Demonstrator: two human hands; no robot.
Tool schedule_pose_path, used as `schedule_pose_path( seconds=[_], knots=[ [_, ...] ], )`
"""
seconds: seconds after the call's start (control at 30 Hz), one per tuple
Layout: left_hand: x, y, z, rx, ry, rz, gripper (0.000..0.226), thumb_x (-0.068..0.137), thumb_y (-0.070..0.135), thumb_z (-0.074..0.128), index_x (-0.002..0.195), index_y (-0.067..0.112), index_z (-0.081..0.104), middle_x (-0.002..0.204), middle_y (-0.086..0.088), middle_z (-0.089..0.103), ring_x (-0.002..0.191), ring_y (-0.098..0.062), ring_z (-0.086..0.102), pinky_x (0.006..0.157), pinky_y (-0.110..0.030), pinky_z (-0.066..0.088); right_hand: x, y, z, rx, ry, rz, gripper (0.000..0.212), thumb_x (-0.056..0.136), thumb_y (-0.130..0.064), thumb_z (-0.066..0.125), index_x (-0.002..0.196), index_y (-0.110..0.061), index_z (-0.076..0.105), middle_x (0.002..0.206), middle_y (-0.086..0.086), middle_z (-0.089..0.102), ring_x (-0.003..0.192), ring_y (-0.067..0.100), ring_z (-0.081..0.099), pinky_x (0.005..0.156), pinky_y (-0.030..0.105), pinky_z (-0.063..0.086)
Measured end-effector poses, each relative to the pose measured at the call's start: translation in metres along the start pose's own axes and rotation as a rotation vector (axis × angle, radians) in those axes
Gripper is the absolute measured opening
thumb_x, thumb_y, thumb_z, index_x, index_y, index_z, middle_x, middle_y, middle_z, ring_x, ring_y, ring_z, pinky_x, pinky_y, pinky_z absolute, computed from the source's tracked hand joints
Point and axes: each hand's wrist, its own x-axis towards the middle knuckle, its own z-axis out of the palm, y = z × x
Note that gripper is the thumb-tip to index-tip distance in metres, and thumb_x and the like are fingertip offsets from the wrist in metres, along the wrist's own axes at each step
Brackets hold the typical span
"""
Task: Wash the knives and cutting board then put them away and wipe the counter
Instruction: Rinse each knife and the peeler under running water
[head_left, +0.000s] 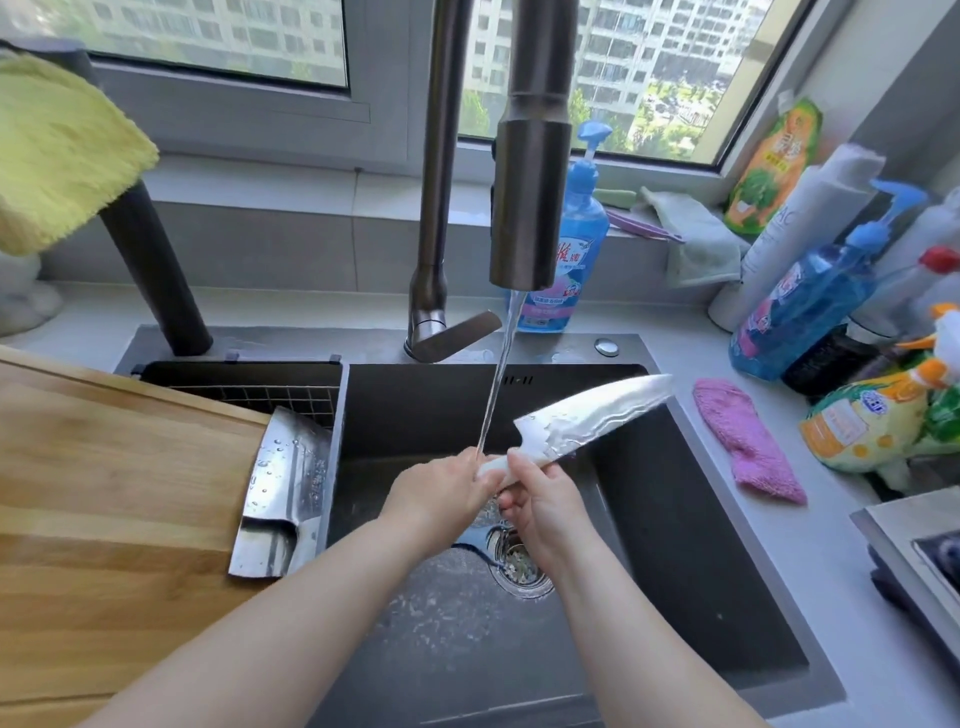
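- Holding the knife by its handle, your left hand and right hand curl their fingers round it under the tap's stream, over the sink.
- Your wet cleaver lies on the cutting board, left of the sink.
- Print on the blue bottle is too blurred to read.
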Motion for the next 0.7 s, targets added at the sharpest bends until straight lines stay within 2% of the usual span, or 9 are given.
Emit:
schedule_pose_path(
  seconds=[0.07, 0.13, 0.2, 0.27, 0.33, 0.4, 0.5, 0.6, 0.7],
  knots=[
    [0.005, -0.006, -0.003, -0.36, -0.127, -0.133, 0.039, 0.099, 0.037, 0.026, 0.111, 0.015, 0.056, 0.082, -0.009, 0.061, 0.062, -0.023, 0.059, 0.049, -0.025, 0.044, 0.0, 0.002, -0.001, -0.026, -0.027, 0.04, 0.016, 0.095, -0.011, 0.046, 0.082, -0.009, 0.052, 0.057, 0.002, 0.055, 0.034, 0.002, 0.044, 0.038, 0.013, 0.038],
    [0.006, -0.009, -0.004, -0.805, -0.294, -0.321, 0.036, 0.099, 0.042, 0.024, 0.102, 0.026, 0.056, 0.051, -0.003, 0.055, 0.037, -0.013, 0.049, 0.035, -0.016, 0.035, 0.001, 0.002, -0.002, 0.004, -0.067, 0.062, 0.014, 0.096, -0.011, 0.045, 0.085, -0.008, 0.053, 0.069, 0.005, 0.06, 0.034, 0.003, 0.042, 0.039, 0.012, 0.04],
    [0.003, -0.013, -0.006, -1.062, -0.479, -0.358, 0.034, 0.098, 0.048, 0.024, 0.102, 0.033, 0.054, 0.047, 0.001, 0.053, 0.034, -0.009, 0.047, 0.034, -0.014, 0.034, 0.002, 0.001, -0.002, 0.059, -0.097, 0.068, 0.014, 0.096, -0.01, 0.045, 0.086, -0.007, 0.054, 0.074, 0.006, 0.062, 0.034, 0.002, 0.039, 0.041, 0.013, 0.042],
    [0.0, -0.013, -0.009, -1.155, -0.574, -0.322, 0.039, 0.095, 0.052, 0.028, 0.094, 0.025, 0.057, 0.053, 0.0, 0.052, 0.037, -0.008, 0.047, 0.035, -0.014, 0.034, 0.003, 0.0, -0.001, 0.078, -0.118, 0.065, 0.014, 0.096, -0.011, 0.044, 0.086, -0.008, 0.054, 0.073, 0.005, 0.061, 0.035, 0.002, 0.038, 0.042, 0.014, 0.043],
    [0.001, -0.008, -0.009, -1.014, -0.494, -0.269, 0.037, 0.093, 0.048, 0.039, 0.079, 0.019, 0.056, 0.058, 0.001, 0.05, 0.038, -0.006, 0.044, 0.037, -0.015, 0.033, 0.007, -0.001, 0.0, 0.071, -0.113, 0.044, 0.014, 0.095, -0.011, 0.045, 0.085, -0.009, 0.054, 0.066, 0.001, 0.066, 0.043, 0.005, 0.045, 0.041, 0.013, 0.041],
    [0.004, -0.003, -0.006, -0.783, -0.255, -0.196, 0.023, 0.088, 0.037, 0.055, 0.075, 0.018, 0.055, 0.063, 0.001, 0.054, 0.041, -0.008, 0.046, 0.04, -0.018, 0.036, 0.012, -0.002, 0.0, 0.093, -0.079, 0.021, 0.014, 0.095, -0.01, 0.046, 0.083, -0.009, 0.055, 0.065, -0.001, 0.068, 0.05, 0.008, 0.053, 0.04, 0.012, 0.039],
    [0.006, -0.001, -0.002, -0.465, 0.012, -0.106, 0.022, 0.086, 0.037, 0.056, 0.103, 0.025, 0.058, 0.093, 0.001, 0.064, 0.079, -0.018, 0.061, 0.067, -0.028, 0.045, 0.016, -0.004, 0.002, 0.116, -0.014, -0.005, 0.011, 0.095, -0.01, 0.047, 0.086, -0.009, 0.053, 0.08, 0.006, 0.066, 0.047, 0.007, 0.056, 0.039, 0.012, 0.04],
    [0.004, -0.008, 0.006, -0.159, 0.053, 0.029, 0.039, 0.095, 0.037, 0.038, 0.133, 0.03, 0.039, 0.122, 0.003, 0.055, 0.11, -0.02, 0.054, 0.084, -0.034, 0.044, 0.018, -0.005, 0.003, 0.142, 0.042, -0.016, 0.011, 0.095, -0.01, 0.047, 0.086, -0.007, 0.053, 0.083, 0.007, 0.064, 0.033, 0.002, 0.041, 0.038, 0.012, 0.039],
    [-0.003, -0.013, 0.015, -0.113, 0.02, 0.121, 0.05, 0.099, 0.03, 0.033, 0.146, 0.024, 0.018, 0.142, 0.004, 0.037, 0.123, -0.017, 0.044, 0.093, -0.031, 0.041, 0.018, -0.006, 0.001, 0.154, 0.092, 0.01, 0.013, 0.095, -0.011, 0.046, 0.087, -0.004, 0.054, 0.083, 0.007, 0.064, 0.029, 0.002, 0.037, 0.035, 0.011, 0.037]
  ],
)
